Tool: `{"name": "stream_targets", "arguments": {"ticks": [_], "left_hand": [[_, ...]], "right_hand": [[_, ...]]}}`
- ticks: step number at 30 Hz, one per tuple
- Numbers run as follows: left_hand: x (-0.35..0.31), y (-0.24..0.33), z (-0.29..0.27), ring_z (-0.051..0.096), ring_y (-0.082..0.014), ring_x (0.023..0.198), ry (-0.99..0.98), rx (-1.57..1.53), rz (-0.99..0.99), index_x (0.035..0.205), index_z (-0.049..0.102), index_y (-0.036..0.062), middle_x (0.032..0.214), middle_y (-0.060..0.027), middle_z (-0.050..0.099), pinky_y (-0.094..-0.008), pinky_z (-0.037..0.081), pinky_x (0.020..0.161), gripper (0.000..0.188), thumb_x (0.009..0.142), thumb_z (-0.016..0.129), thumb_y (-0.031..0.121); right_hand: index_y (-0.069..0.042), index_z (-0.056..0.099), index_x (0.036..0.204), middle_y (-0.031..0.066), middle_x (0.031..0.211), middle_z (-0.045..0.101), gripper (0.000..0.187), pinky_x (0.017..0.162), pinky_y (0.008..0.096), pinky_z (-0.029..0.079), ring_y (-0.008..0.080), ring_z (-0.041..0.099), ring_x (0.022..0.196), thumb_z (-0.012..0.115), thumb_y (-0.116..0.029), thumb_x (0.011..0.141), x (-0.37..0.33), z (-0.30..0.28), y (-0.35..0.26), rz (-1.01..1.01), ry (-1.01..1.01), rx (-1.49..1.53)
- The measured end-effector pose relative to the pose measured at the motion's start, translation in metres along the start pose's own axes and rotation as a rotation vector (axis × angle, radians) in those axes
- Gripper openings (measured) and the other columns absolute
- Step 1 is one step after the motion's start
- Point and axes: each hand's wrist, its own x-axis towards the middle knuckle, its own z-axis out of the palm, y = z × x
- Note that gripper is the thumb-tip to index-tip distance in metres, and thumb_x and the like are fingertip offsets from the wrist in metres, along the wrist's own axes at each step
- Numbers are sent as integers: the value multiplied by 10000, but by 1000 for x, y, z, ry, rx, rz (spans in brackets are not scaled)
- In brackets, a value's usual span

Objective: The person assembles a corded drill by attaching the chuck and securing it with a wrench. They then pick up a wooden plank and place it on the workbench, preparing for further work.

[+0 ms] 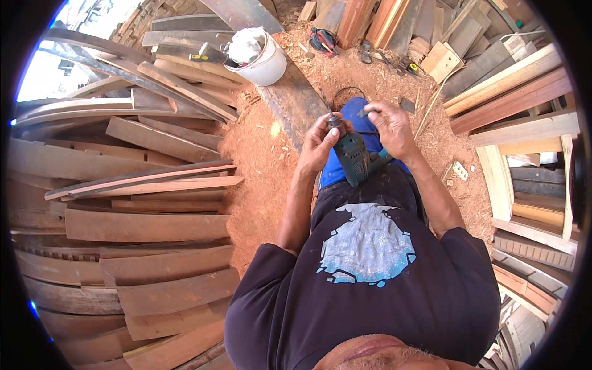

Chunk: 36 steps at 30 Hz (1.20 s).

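Drill (353,158) gripped by left hand (320,143); right hand (393,128) pinches a small dark piece (362,113), partly hidden.

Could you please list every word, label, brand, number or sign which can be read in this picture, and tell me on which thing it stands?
No text can be read in this view.
Power drill in the left hand: any marking is too small to read.
Grey and blue print on the dark T-shirt: no readable letters.
White bucket: no readable lettering.
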Motion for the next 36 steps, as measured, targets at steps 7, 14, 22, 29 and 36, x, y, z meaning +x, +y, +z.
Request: {"name": "stream_targets", "arguments": {"ticks": [7, 14, 22, 29, 36], "left_hand": [[-1, -10, 3, 679, -181, 1089, 151, 202, 44, 1370, 547, 8, 1176, -118, 706, -338, 532, 968, 430, 1021, 681, 220], [-1, -2, -2, 666, -118, 949, 183, 29, -55, 1339, 609, -11, 1045, -48, 725, -282, 526, 876, 419, 1105, 522, 326], [1, -3, -1, 646, -101, 929, 187, 69, -41, 1292, 651, -11, 1040, -41, 722, -283, 526, 852, 423, 1117, 488, 338], [0, -4, -2, 642, -99, 947, 188, 104, -34, 1269, 671, -17, 1042, -38, 724, -289, 528, 855, 419, 1116, 495, 331], [4, -4, 20, 648, -146, 950, 270, 503, 55, 1229, 676, 1, 1018, -74, 726, -320, 522, 857, 358, 1100, 522, 297]], "right_hand": [[-1, 705, 1131, 148, 1036, 731, 204, 885, 378, 544, 257, 706, 971, 703, -96, 951, -7, 15, -22, 105, -48, 147], [-12, 713, 1094, 160, 1004, 715, 210, 853, 414, 539, 337, 678, 953, 739, -49, 889, 0, 23, -32, -135, -26, -66], [-13, 729, 1062, 139, 1003, 729, 200, 871, 418, 521, 329, 653, 951, 743, -48, 865, 4, 19, -34, -312, -55, -116], [12, 721, 1056, 136, 1003, 735, 211, 864, 411, 514, 332, 653, 928, 731, -33, 850, 7, 23, -32, -421, -38, -178], [13, 717, 1105, 155, 978, 742, 242, 806, 426, 534, 336, 683, 875, 699, -72, 880, 7, 16, -28, -420, -90, -263]]}}
